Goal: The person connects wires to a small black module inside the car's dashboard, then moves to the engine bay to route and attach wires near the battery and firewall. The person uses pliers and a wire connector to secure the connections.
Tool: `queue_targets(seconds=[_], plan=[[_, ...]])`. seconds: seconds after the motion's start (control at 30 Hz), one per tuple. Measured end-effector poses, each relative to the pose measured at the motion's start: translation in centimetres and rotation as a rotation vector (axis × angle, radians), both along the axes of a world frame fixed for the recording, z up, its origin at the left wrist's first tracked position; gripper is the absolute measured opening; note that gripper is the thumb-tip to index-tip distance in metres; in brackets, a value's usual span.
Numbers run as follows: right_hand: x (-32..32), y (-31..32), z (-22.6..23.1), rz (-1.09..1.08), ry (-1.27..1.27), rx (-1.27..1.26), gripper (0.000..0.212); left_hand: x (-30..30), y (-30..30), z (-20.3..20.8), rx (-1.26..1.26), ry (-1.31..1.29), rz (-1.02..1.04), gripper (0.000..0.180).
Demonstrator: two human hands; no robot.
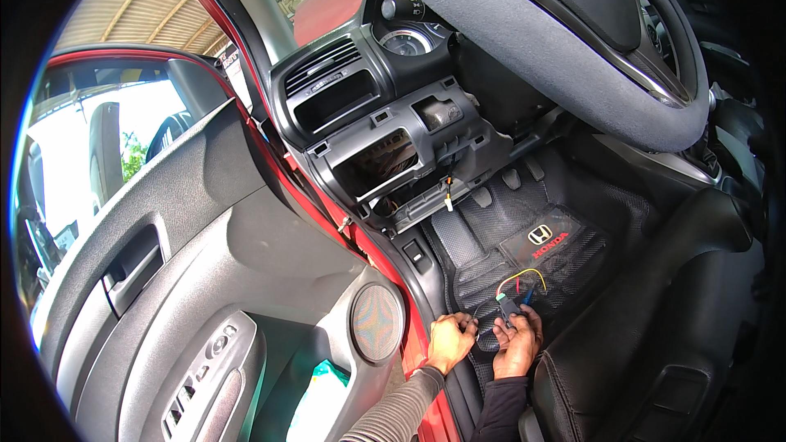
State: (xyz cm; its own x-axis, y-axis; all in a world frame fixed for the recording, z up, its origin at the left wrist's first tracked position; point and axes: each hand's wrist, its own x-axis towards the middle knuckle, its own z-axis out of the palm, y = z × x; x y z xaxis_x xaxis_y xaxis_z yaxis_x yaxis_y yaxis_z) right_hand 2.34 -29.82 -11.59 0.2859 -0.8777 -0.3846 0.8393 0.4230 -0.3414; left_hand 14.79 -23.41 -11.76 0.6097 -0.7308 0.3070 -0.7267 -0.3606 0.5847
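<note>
My right hand (517,346) grips a small dark electronic module (508,308) with a green end, above the floor by the door sill. Thin wires (524,272), yellow and red among them, loop out from the module, and a bit of blue shows beside the fingers. Just to the left, my left hand (451,341) is closed with thumb and fingertips pinched together. Something thin and dark may be at those fingertips, too small to name. The two hands are close but apart.
A loose wire with a white connector (449,203) hangs from the opened lower dashboard (385,160). Above right is the steering wheel (557,49); below it lie pedals (512,178) and a black floor mat (483,237). The open door (270,237) stands left, the seat (606,344) right.
</note>
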Motion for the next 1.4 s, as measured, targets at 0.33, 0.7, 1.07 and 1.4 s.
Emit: queue_targets(seconds=[0.33, 0.7, 1.07, 1.4], plan=[[0.09, -0.01, 0.05, -0.003, 0.002, 0.004, 0.029, -0.12, 0.02, 0.14, 0.005, 0.003, 0.005, 0.023], [0.04, 0.06, 0.33, 0.0, 0.021, 0.009, 0.029, -0.2, -0.01, 0.2, -0.002, 0.012, 0.012, 0.023], [0.09, 0.0, 0.2, 0.001, 0.017, 0.01, 0.029, -0.15, 0.0, 0.21, -0.018, -0.024, -0.005, 0.022], [0.12, -0.05, 0.05, 0.007, 0.032, 0.013, 0.029, -0.03, 0.01, 0.11, 0.0, -0.018, 0.002, 0.026]])
